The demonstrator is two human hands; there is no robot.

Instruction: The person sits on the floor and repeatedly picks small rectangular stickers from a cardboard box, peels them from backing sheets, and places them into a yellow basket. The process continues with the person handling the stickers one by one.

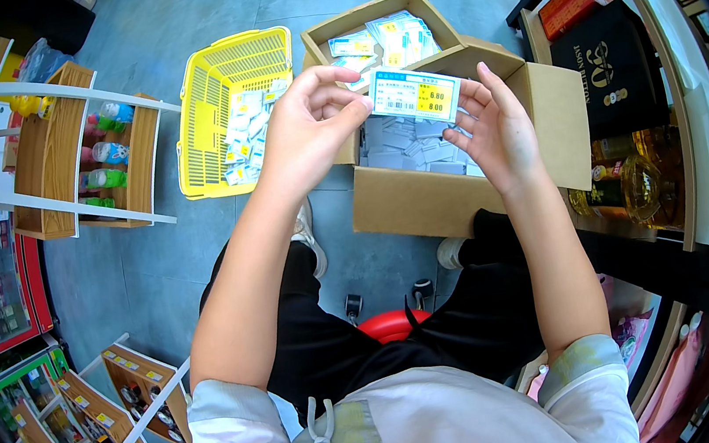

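Observation:
A white, blue and yellow price label card (415,94) is held up over the cartons, printed side towards me. At its left edge is the thumb tip of my left hand (315,117), with the fingers curled behind the thumb. My right hand (494,118) is at the card's right edge, palm turned up and thumb apart; some fingertips are hidden behind the card, so its grip is unclear. Below is an open cardboard box (419,203) with many grey-white label pieces (402,146). A smaller carton (362,14) behind it contains printed labels (401,36).
Left of the boxes stands a yellow plastic basket (199,121) with more labels (247,135). Wooden display shelves (47,153) with bottles flank the left side. At right, a shelf bears a black bag (605,71) and oil bottles (623,188). A red stool seat (394,326) shows beneath me.

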